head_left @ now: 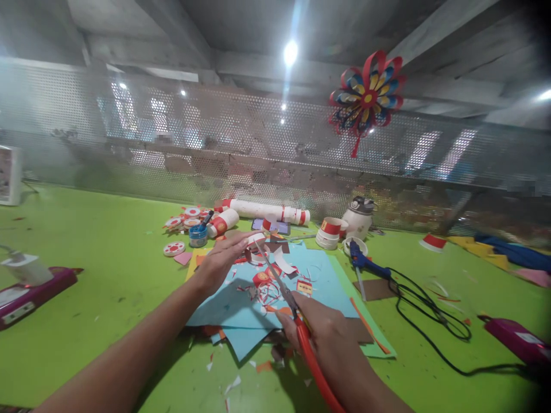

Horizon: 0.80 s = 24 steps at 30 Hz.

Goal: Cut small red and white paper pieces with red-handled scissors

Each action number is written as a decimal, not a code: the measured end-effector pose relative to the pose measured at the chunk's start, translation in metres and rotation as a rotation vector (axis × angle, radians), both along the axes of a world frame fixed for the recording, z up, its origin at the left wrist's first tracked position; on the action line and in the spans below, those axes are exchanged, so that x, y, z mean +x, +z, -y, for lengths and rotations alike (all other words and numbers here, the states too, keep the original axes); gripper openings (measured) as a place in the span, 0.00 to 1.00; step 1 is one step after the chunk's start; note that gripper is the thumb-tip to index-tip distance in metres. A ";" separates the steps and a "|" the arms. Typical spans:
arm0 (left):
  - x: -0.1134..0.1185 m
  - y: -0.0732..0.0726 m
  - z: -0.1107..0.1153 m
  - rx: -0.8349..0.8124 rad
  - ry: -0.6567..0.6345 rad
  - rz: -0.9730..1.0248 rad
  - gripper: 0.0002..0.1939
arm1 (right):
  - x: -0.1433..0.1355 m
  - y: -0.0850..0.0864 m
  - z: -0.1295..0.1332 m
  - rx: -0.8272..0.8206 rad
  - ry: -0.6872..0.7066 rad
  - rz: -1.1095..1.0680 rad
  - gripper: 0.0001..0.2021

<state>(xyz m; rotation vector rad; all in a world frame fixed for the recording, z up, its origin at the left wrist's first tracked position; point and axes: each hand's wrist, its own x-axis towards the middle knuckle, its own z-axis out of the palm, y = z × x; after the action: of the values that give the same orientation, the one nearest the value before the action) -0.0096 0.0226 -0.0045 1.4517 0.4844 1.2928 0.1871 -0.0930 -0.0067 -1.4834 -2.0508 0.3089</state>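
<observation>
My left hand (221, 258) is closed on a short piece of white and red paper cup (257, 241) above the blue paper (333, 295). My right hand (329, 330) grips a pair of scissors (306, 344) by its red-orange handles. The blades point forward and their tips reach the cup piece; whether they touch it I cannot make out. Under the blades, curled red and white trimmings (269, 292) and small red pieces lie on the blue paper. A curved white strip (284, 262) rests just right of the blades.
A blue glue gun (365, 261) with a black cord lies to the right, near cut cups (330, 232) and a white jug (358, 219). White-red tubes (267, 210) lie at the back. A blue jar (198, 235) stands left; power strips (37, 295) sit at both sides.
</observation>
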 end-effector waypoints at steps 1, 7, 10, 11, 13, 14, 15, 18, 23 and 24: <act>0.000 0.000 0.001 -0.004 0.006 -0.004 0.18 | -0.001 0.000 0.000 0.002 -0.012 0.007 0.14; 0.003 0.003 0.005 -0.040 -0.024 -0.037 0.21 | 0.000 -0.002 -0.002 -0.027 0.002 -0.027 0.13; 0.002 0.004 0.004 -0.049 -0.041 -0.061 0.21 | 0.001 -0.002 -0.004 -0.046 0.013 -0.081 0.11; 0.002 0.004 0.004 -0.053 -0.042 -0.062 0.20 | 0.001 -0.001 -0.005 -0.064 0.022 -0.106 0.11; 0.001 0.004 0.003 -0.064 -0.045 -0.057 0.20 | 0.000 0.003 -0.006 -0.125 0.053 -0.171 0.10; 0.001 0.003 0.002 -0.072 -0.050 -0.052 0.19 | 0.000 0.005 -0.006 -0.168 0.077 -0.209 0.11; 0.001 0.003 0.002 -0.082 -0.060 -0.046 0.19 | -0.001 0.008 -0.006 -0.215 0.102 -0.246 0.11; 0.000 0.003 0.000 -0.116 -0.102 0.015 0.18 | 0.000 0.012 -0.004 -0.324 0.176 -0.340 0.11; -0.003 0.005 -0.001 -0.134 -0.187 0.153 0.18 | 0.008 0.018 0.005 -0.386 0.154 -0.437 0.10; -0.004 0.005 -0.002 -0.137 -0.203 0.162 0.18 | 0.010 0.019 0.006 -0.415 0.143 -0.470 0.11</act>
<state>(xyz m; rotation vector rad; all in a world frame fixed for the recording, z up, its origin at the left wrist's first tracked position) -0.0132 0.0243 0.0007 1.2373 0.3037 1.1803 0.1966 -0.0994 0.0122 -1.3229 -1.7716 1.0860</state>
